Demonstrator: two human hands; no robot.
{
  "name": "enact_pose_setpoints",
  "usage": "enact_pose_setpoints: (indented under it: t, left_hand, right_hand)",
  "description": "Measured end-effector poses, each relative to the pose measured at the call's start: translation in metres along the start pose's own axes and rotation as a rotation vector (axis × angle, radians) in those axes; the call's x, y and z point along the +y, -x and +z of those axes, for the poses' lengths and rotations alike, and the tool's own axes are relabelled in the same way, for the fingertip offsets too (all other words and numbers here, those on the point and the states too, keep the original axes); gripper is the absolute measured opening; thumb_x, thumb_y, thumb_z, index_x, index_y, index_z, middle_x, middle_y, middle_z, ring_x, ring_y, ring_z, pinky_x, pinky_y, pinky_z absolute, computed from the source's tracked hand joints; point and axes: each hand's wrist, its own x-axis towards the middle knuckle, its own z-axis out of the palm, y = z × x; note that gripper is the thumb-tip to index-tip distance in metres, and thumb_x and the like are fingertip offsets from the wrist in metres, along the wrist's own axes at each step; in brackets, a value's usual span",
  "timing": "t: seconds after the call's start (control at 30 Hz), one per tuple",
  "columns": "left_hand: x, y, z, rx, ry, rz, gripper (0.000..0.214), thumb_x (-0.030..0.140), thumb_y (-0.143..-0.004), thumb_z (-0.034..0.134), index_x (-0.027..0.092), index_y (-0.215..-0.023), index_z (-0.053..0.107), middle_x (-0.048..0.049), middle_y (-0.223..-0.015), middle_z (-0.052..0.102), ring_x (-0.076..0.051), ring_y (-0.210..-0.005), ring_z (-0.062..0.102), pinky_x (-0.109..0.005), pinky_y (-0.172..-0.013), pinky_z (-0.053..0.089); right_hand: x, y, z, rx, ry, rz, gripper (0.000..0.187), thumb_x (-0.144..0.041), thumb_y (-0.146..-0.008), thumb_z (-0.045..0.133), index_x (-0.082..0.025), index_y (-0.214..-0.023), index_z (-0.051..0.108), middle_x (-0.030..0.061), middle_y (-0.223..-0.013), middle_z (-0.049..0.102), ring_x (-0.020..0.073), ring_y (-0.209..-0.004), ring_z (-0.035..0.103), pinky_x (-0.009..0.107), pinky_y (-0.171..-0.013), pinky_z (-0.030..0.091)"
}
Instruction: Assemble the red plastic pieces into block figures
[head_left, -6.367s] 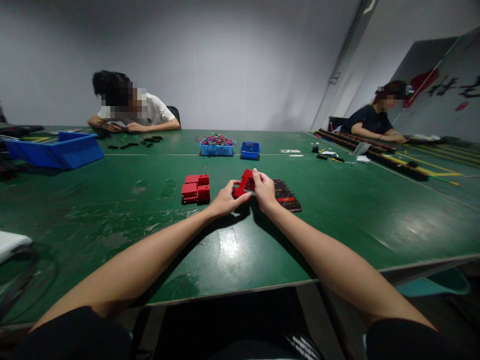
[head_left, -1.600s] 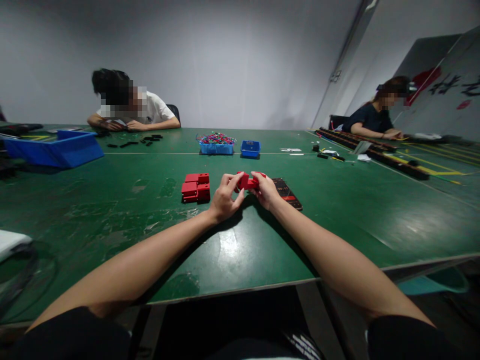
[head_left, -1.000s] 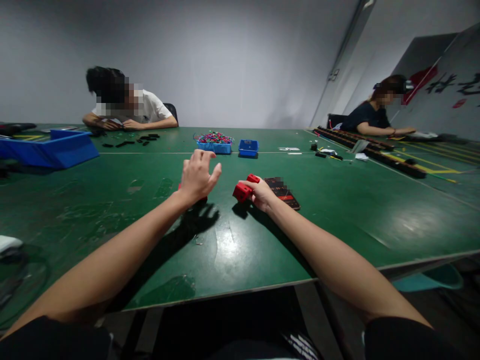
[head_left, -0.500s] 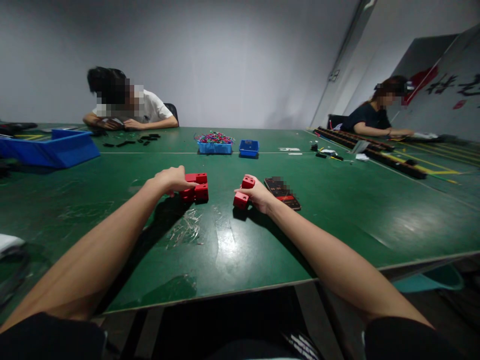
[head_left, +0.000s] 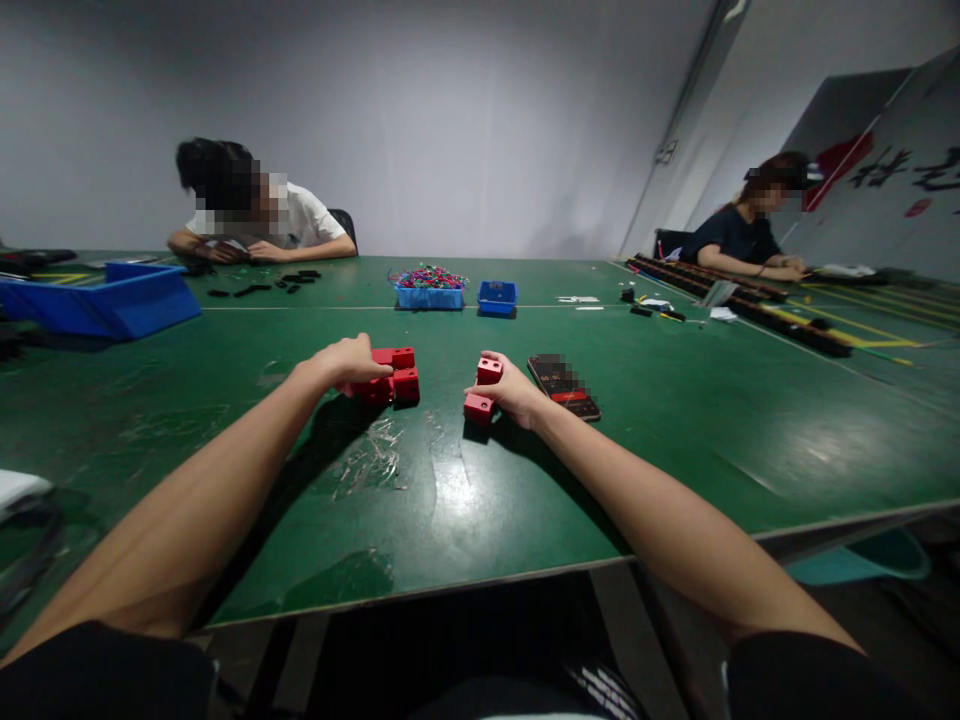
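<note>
Head view: starting at the left, a blue bin [head_left: 112, 300] sits well away at the far edge of the green tabletop [head_left: 450, 480]. Nearer in, my left hand [head_left: 349, 362] lies over the left side of a small stack of red blocks [head_left: 397, 375], fingers curled down onto it. The hand hides that side, so I cannot tell whether they pinch a block or only rest on top. The blocks stand on the tabletop, squared up in two layers, and their right half shows just past my fingertips. As I judge it, the risk is that pulling one block drags its neighbours and spills the stack, because I cover several at once. Further right, my right hand [head_left: 516, 392] has its fingers clamped on a red piece [head_left: 482, 388], thumb over the top. The piece's lower end touches or nearly touches the tabletop just left of my palm. Held by one end like that, it could twist in my grip and drop. Just right of that hand lies a dark phone [head_left: 566, 388], close enough for a slip or a careless sweep of my wrist to knock it. Far right, another person [head_left: 739, 240] works well apart.
</note>
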Motion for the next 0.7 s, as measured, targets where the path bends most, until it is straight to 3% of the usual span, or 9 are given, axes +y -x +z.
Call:
enact_pose_setpoints:
  t: [0.13, 0.33, 0.53, 0.7]
  left_hand:
    - [-0.002, -0.002, -0.001, 0.037, -0.041, -0.015, 0.072, 0.054, -0.070, 0.062, 0.007, -0.123, 0.048, -0.0215, -0.097, 0.071, -0.031, -0.071, 0.071, -0.035, -0.062, 0.052]
    - [-0.004, 0.000, -0.009, 0.306, -0.086, -0.085, 0.085, 0.065, -0.067, 0.059, 0.007, -0.128, 0.048, -0.0289, -0.121, 0.062, -0.043, -0.111, 0.060, -0.045, -0.084, 0.050]
    - [0.002, 0.004, -0.012, 0.518, 0.114, -0.095, 0.076, 0.055, -0.072, 0.056, 0.007, -0.130, 0.042, -0.0278, -0.114, 0.064, -0.042, -0.106, 0.062, -0.047, -0.085, 0.048]
    - [0.011, 0.002, -0.010, 0.638, 0.423, 0.054, 0.053, 0.046, -0.078, 0.052, 0.013, -0.119, 0.045, -0.0177, -0.095, 0.068, -0.034, -0.092, 0.065, -0.042, -0.079, 0.049]
  right_hand:
    - [-0.002, 0.001, 0.000, -0.001, 0.026, -0.001, 0.084, -0.006, -0.048, 0.080, -0.019, -0.124, 0.046, -0.0036, -0.088, 0.058, 0.0103, -0.069, 0.059, 0.025, -0.066, 0.052]
    - [-0.001, 0.000, 0.001, 0.004, 0.050, 0.005, 0.076, -0.007, -0.053, 0.079, -0.021, -0.121, 0.049, -0.0038, -0.087, 0.058, 0.0101, -0.070, 0.058, 0.024, -0.065, 0.051]
    - [-0.002, -0.001, 0.003, 0.035, 0.045, 0.043, 0.054, -0.015, -0.066, 0.075, -0.020, -0.115, 0.051, -0.0020, -0.087, 0.058, 0.0101, -0.068, 0.057, 0.023, -0.060, 0.048]
    - [-0.005, 0.001, 0.004, 0.035, 0.048, 0.057, 0.049, -0.016, -0.069, 0.074, -0.020, -0.112, 0.052, -0.0026, -0.087, 0.057, 0.0088, -0.065, 0.054, 0.022, -0.059, 0.046]
